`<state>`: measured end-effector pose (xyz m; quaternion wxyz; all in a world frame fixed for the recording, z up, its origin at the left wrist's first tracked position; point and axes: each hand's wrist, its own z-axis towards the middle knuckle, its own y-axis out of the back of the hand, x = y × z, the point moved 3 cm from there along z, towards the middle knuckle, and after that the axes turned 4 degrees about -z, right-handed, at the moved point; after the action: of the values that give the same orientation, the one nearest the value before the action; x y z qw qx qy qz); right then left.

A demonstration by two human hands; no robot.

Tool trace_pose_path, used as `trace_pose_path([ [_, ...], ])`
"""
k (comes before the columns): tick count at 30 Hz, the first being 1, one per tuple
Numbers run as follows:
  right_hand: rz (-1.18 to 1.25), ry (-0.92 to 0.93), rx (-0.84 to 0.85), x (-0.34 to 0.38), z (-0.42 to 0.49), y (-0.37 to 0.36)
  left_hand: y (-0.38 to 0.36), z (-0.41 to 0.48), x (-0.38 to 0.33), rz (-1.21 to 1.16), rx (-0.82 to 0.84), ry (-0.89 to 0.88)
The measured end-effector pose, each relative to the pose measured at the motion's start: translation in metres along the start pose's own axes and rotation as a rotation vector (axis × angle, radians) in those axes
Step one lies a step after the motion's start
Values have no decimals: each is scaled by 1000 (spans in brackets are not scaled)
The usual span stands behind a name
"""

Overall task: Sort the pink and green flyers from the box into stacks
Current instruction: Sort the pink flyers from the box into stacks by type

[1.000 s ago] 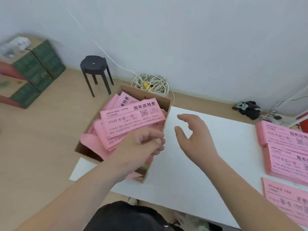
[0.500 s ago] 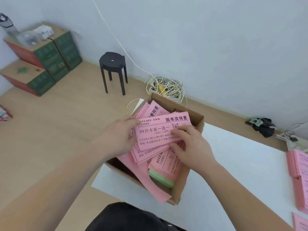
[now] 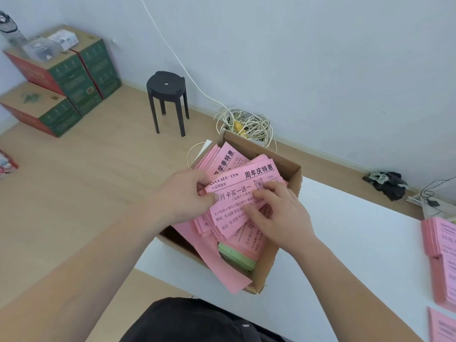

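Right hand [image 3: 278,213] has left the white table [image 3: 345,243] and joined the left hand [image 3: 183,196] on the bundle of pink flyers [image 3: 237,191], which sits over the open box [image 3: 293,174]. So this is a two-handed pull or squaring-up, not a drop-off yet.

Left thumb and fingers pinch the bundle's left edge. Right fingers curl onto the top sheets and probably pinch them, though the thumb is partly hidden.

The flyers are thin matte paper with black print, fanned unevenly. The box is corrugated cardboard. Green flyers [image 3: 237,255] lie low in it, mostly buried. Pink stacks [image 3: 441,243] sit at the table's right edge.
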<state>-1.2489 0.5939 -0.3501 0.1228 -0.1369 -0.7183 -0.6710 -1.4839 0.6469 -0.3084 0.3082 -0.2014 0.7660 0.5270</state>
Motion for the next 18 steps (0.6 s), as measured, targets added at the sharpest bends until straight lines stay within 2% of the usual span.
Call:
trace_pose_path([
  [4, 65, -62, 57, 5, -1, 8, -10, -23, -3, 114, -131, -159],
  [6, 162, -98, 102, 8, -1, 14, -26, -46, -14, 94, -95, -219],
  [9, 321, -199, 148, 13, 4, 23, -57, -78, -32, 210, -5, -357],
  [10, 370, -226, 159, 14, 6, 24, -65, -86, -35, 171, 38, -392],
  [12, 445, -255, 170, 17, 9, 26, -71, -93, -34, 9, 126, -405],
  [14, 419, -257, 156, 17, 10, 26, -64, -94, -31, -86, 135, -381],
  [18, 239, -216, 141, 16, 9, 25, -33, -84, -5, -207, -62, -204],
])
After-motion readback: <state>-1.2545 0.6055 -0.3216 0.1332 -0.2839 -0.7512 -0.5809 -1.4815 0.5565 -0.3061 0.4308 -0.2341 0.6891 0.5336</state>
